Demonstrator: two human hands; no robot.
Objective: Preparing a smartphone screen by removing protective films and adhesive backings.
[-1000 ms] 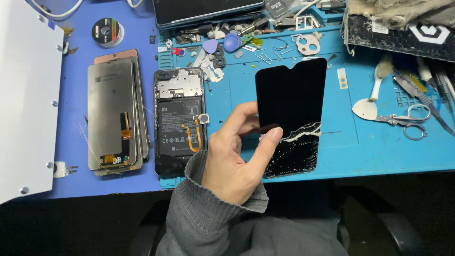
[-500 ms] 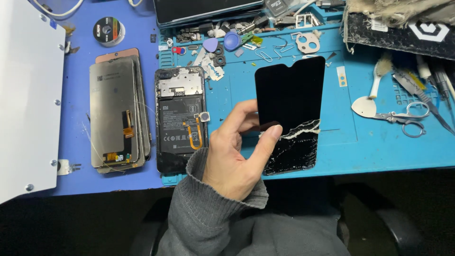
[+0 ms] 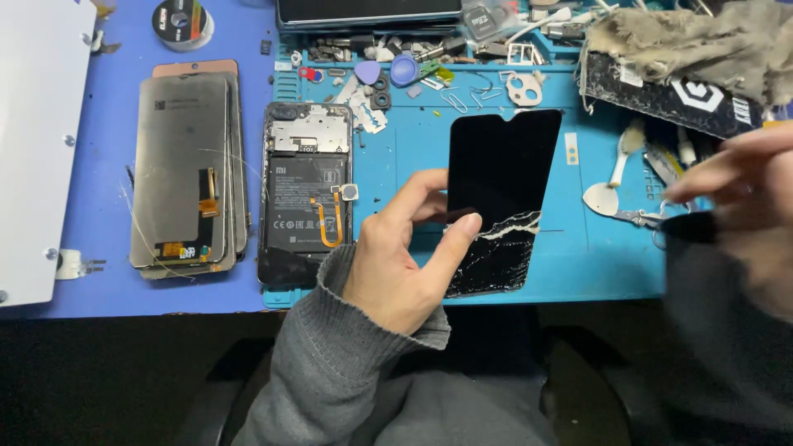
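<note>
My left hand, in a grey sleeve, holds a black phone screen by its lower left edge, thumb on the front and fingers behind. The glass is cracked across its lower part and stands tilted over the blue work mat. My right hand comes in blurred from the right edge, fingers pointing left, just above small scissors. A dark blurred shape sits under its fingers; I cannot tell whether it is held. An opened phone body with its battery and an orange flex cable lies left of my left hand.
A stack of display panels lies face down at the left, beside a white panel. Plastic picks, screws and small parts line the mat's back edge. A frayed grey cloth lies on a dark board at the back right.
My right hand has come into view from the right, toward the scissors. My left hand still holds the cracked screen in about the same place.
</note>
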